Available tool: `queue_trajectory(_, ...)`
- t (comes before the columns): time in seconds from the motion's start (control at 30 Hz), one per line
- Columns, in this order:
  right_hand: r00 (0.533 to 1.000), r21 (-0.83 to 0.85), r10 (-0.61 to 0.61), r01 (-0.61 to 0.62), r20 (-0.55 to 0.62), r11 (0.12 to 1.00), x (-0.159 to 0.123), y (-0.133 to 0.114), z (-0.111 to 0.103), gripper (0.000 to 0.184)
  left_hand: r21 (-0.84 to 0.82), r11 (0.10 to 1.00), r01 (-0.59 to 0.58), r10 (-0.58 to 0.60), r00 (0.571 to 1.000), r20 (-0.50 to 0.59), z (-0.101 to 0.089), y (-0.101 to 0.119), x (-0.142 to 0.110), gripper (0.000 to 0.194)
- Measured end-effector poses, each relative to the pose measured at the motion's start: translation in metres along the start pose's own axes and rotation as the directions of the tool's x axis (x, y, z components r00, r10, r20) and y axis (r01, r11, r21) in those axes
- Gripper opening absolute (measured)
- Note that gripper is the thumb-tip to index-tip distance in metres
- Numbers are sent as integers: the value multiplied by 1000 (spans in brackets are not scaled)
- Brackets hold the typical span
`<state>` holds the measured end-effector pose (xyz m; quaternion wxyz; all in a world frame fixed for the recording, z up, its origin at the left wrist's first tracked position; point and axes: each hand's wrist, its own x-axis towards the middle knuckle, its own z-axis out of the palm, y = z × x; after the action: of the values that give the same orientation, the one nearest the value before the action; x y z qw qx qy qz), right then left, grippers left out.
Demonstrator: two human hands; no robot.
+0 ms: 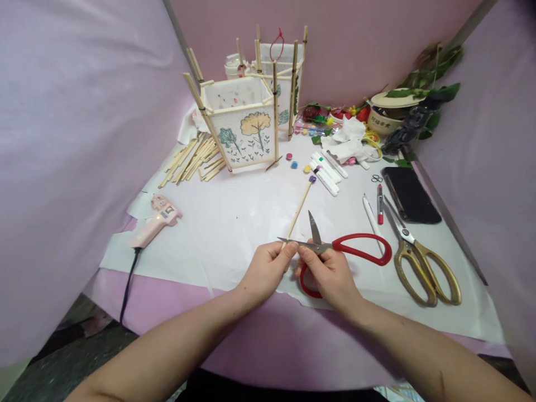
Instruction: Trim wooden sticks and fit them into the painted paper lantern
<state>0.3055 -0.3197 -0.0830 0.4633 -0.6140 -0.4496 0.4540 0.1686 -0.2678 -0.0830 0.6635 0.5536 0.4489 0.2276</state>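
Between my hands is a pair of red-handled scissors (pixel 363 247), its blades spread apart. My right hand (pixel 333 276) is closed around the scissors near the pivot, not through the handle loops. My left hand (pixel 270 268) pinches a thin wooden stick (pixel 299 211) near its lower end. One scissor blade lies against the stick at the left fingertips. The stick slants up and away, and its far end meets a small purple piece (pixel 312 179); I cannot tell whether they are joined. The fingers of both hands nearly touch.
Two paper-and-stick lanterns (pixel 243 131) stand at the back, beside a pile of sticks (pixel 195 159). A pink glue gun (pixel 157 218) lies left. Markers (pixel 326 170), gold-handled scissors (pixel 422 262), a red marker (pixel 380 204) and a phone (pixel 411 194) lie right, with a bowl (pixel 387 114) behind.
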Motion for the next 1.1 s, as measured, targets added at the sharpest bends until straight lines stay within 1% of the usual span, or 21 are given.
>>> queue_trajectory(0.1, 990, 93, 47, -34, -134, 995, 3, -1, -4, 47, 11, 1000, 19, -19, 1000, -7, -1, -2, 0, 55)
queue_trajectory(0.17, 976, 160, 60, -26, -210, 987, 7, -1, -9, 46, -50, 998, 42, -42, 999, -1, -1, -5, 1, 53)
queue_trajectory(0.2, 973, 181, 58, -17, -224, 983, 10, 0, -11, 46, -110, 993, 52, -52, 999, 10, -1, -6, 1, 50)
queue_trajectory(0.23, 974, 194, 57, -14, -219, 981, 12, 0, -12, 46, -182, 981, 63, -59, 998, 26, -2, -7, 1, 46)
queue_trajectory(0.33, 987, 217, 83, -51, -141, 975, 16, 3, -14, 47, -376, 922, 89, -57, 994, 97, -3, -5, 2, 33)
queue_trajectory(0.43, 990, 236, 100, -75, -97, 969, 17, 4, -12, 45, -448, 889, 97, -35, 989, 145, -3, -2, 2, 27)
queue_trajectory(0.53, 994, 232, 76, -57, -73, 971, 18, 3, -11, 38, -461, 880, 111, -22, 981, 194, -1, -3, 1, 25)
queue_trajectory(0.6, 997, 234, 51, -37, -53, 972, 19, 2, -10, 31, -446, 887, 124, -9, 968, 251, 2, -6, 1, 24)
queue_trajectory(0.7, 999, 234, 40, -36, -10, 972, 18, -1, -9, 40, -392, 915, 100, 27, 952, 306, 5, -12, 0, 25)
queue_trajectory(0.73, 999, 224, 37, -38, 10, 974, 18, -2, -9, 36, -373, 924, 87, 38, 948, 315, 5, -13, 0, 25)
queue_trajectory(0.8, 999, 175, 17, -25, 47, 984, 16, -5, -9, 18, -346, 936, 68, 50, 946, 320, 5, -16, 0, 24)
queue_trajectory(0.83, 999, 145, -1, -7, 54, 989, 15, -6, -9, 17, -335, 940, 62, 50, 947, 316, 5, -17, 0, 23)
queue_trajectory(0.9, 998, 94, -39, 35, 40, 995, 14, -7, -10, 26, -313, 948, 54, 45, 953, 301, 5, -19, 0, 22)
queue_trajectory(0.93, 998, 79, -53, 51, 29, 996, 14, -8, -11, 26, -302, 952, 51, 42, 955, 294, 5, -19, 0, 22)
queue_trajectory(1.0, 997, 64, -76, 75, 15, 995, 14, -7, -12, 23, -290, 956, 51, 37, 956, 292, 5, -19, 0, 23)
queue_trajectory(1.1, 996, 35, -81, 80, 24, 996, 16, -6, -13, 15, -294, 954, 57, 34, 955, 294, 5, -18, 0, 25)
